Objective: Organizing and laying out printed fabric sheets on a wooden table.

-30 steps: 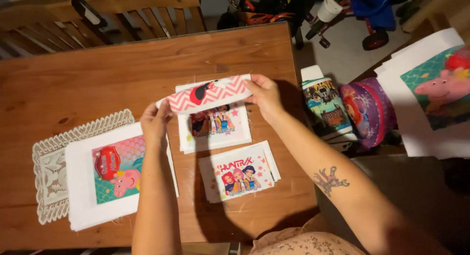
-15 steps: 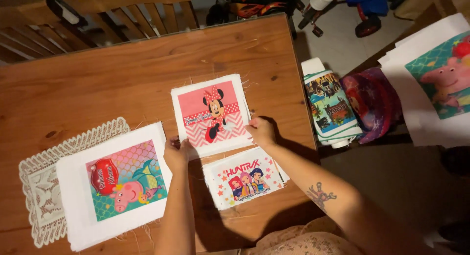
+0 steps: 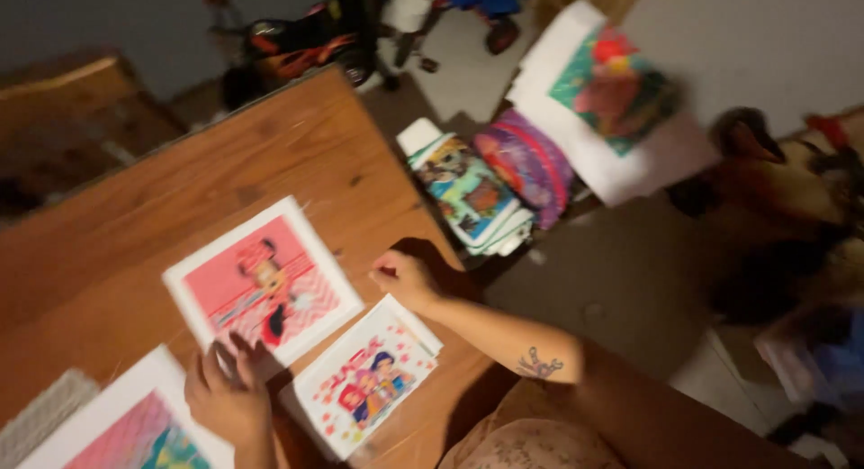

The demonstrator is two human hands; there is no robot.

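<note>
Doily (image 3: 40, 415) at far left, 8 o'clock edge of the table (image 3: 135, 217). Green-pink print (image 3: 135, 428) beside it, cut off by the frame. Left hand (image 3: 229, 392) at 7 o'clock, fingertips pressing the near edge of the pink card (image 3: 265, 284), which lies flat; not clenched. White card (image 3: 364, 379) at 6 o'clock, just beside. Right hand (image 3: 405, 275) loosely curled near the table's right edge, seemingly holding nothing; view blurred. Card stack (image 3: 468, 194) on the floor at 1 o'clock.

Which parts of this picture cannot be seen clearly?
- Left hand: head view, its palm is hidden by its own back.
- Bottom-left canvas: cut off by the frame edge.
- Stack beside the table: motion blur hides the designs.
- Right hand: blur hides its fingertips.
</note>
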